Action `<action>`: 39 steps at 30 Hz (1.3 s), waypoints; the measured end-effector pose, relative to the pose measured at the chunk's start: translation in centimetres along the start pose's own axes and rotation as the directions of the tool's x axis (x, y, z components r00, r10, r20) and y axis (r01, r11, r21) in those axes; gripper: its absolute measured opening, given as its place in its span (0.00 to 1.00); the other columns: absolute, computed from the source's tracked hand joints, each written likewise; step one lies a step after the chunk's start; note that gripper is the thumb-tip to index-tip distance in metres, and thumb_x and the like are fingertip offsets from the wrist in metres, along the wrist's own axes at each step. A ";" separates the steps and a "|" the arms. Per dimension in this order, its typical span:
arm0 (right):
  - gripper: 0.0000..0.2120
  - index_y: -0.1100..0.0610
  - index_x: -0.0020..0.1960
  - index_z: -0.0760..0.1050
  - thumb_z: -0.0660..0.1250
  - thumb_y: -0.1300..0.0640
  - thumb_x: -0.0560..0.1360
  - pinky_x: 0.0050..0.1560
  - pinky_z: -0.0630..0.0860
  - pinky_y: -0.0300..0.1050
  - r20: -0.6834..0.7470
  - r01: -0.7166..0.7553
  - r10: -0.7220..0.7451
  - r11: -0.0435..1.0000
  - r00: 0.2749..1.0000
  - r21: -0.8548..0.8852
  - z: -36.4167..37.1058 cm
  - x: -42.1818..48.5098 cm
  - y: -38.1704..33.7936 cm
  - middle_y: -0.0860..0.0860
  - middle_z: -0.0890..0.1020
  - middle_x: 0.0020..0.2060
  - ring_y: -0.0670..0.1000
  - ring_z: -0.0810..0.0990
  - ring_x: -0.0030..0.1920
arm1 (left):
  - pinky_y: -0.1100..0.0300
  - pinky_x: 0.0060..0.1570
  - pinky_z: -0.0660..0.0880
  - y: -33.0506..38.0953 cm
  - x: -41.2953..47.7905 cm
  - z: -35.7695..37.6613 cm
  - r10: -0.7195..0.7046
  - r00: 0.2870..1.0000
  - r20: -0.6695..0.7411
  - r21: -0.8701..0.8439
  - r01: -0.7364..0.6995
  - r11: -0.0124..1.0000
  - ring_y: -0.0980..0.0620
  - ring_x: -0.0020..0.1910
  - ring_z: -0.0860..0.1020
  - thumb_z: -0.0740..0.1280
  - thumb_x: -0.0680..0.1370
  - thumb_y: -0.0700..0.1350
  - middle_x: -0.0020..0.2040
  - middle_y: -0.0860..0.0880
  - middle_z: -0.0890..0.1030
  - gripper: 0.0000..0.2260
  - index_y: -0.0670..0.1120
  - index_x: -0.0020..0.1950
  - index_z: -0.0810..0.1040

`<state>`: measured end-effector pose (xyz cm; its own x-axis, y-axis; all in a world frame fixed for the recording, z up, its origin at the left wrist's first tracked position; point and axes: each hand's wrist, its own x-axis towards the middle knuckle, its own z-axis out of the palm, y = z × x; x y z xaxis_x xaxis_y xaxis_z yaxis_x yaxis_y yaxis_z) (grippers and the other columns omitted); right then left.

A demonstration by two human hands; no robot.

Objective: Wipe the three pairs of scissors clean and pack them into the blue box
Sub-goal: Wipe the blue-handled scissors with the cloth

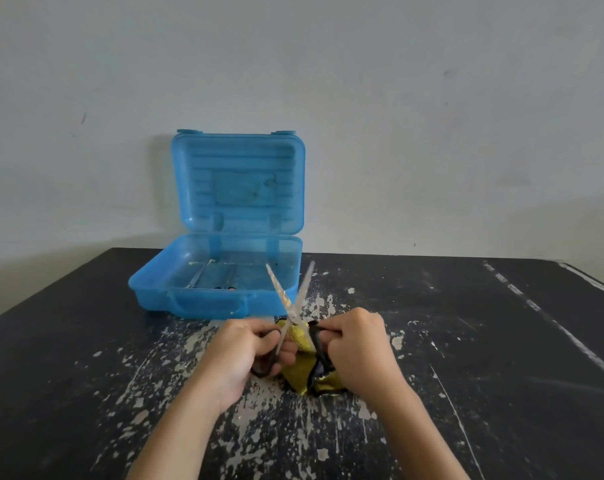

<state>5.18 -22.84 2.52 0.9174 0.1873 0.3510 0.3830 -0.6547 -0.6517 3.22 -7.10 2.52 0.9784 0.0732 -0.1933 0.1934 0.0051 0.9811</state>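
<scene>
A pair of black-handled scissors (291, 299) is held over the table with its blades spread in an X pointing away from me. My left hand (245, 355) grips one black handle loop. My right hand (357, 348) grips the other loop together with a yellow cloth (300, 370) that hangs between the hands and bunches on the table. The blue box (176, 299) stands open behind, lid upright against the wall. Inside its tray lie metal blades and dark handles of other scissors (210, 277), seen dimly through the plastic.
The black table (466, 358) has worn, flaking paint and a pale stripe along its right side. A plain wall rises right behind the box. The table's right edge shows at the far right.
</scene>
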 end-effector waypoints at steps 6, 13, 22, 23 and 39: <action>0.08 0.71 0.44 0.75 0.60 0.69 0.68 0.30 0.59 0.43 0.013 -0.011 0.011 0.999 1.000 -0.038 -0.2 1.0 0.7 0.69 0.77 0.34 0.52 0.64 0.30 | 0.61 0.26 0.70 1.2 1.2 -0.3 -0.062 0.997 0.048 0.009 0.062 0.998 0.51 0.26 0.75 0.61 0.76 0.33 0.30 0.44 0.78 0.07 0.36 0.42 0.78; 0.06 0.66 0.38 0.77 0.64 0.64 0.71 0.36 0.74 0.50 0.092 -0.002 -0.001 1.000 0.996 0.029 0.2 1.5 1.4 0.64 0.79 0.33 0.55 0.74 0.31 | 0.62 0.23 0.66 0.4 2.1 0.9 -0.004 0.998 -0.068 0.122 0.012 0.992 0.52 0.21 0.69 0.75 0.69 0.49 0.23 0.48 0.71 0.16 0.43 0.27 0.74; 0.09 0.69 0.45 0.76 0.60 0.65 0.76 0.36 0.69 0.43 0.032 0.051 -0.052 0.997 0.998 0.051 2.6 4.6 2.1 0.62 0.80 0.40 0.57 0.77 0.41 | 0.64 0.19 0.62 -0.2 2.8 -0.8 0.054 0.969 -0.240 0.230 0.002 0.973 0.53 0.20 0.67 0.77 0.67 0.48 0.22 0.49 0.70 0.17 0.41 0.28 0.73; 0.10 0.66 0.48 0.78 0.60 0.62 0.77 0.37 0.70 0.37 0.093 0.068 -0.072 0.997 0.993 0.046 3.3 4.9 2.0 0.59 0.81 0.44 0.55 0.78 0.45 | 0.64 0.19 0.62 -0.2 2.8 -1.0 0.051 0.968 -0.247 0.245 0.012 0.969 0.53 0.20 0.68 0.77 0.67 0.49 0.22 0.49 0.71 0.17 0.41 0.29 0.74; 0.04 0.48 0.43 0.73 0.62 0.55 0.76 0.37 0.74 0.35 0.003 -0.190 0.206 0.895 0.978 0.404 2.1 3.8 3.4 0.45 0.76 0.41 0.40 0.74 0.38 | 0.63 0.22 0.63 -1.6 3.3 -2.0 0.097 0.960 -0.261 0.406 0.018 0.914 0.52 0.19 0.67 0.80 0.59 0.52 0.21 0.46 0.70 0.23 0.35 0.29 0.75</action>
<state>10.22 -22.81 0.19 0.9770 0.0503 0.2070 0.2120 -0.3259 -0.9213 5.99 -4.88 0.38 0.9394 0.3312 -0.0881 0.2241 -0.3990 0.8892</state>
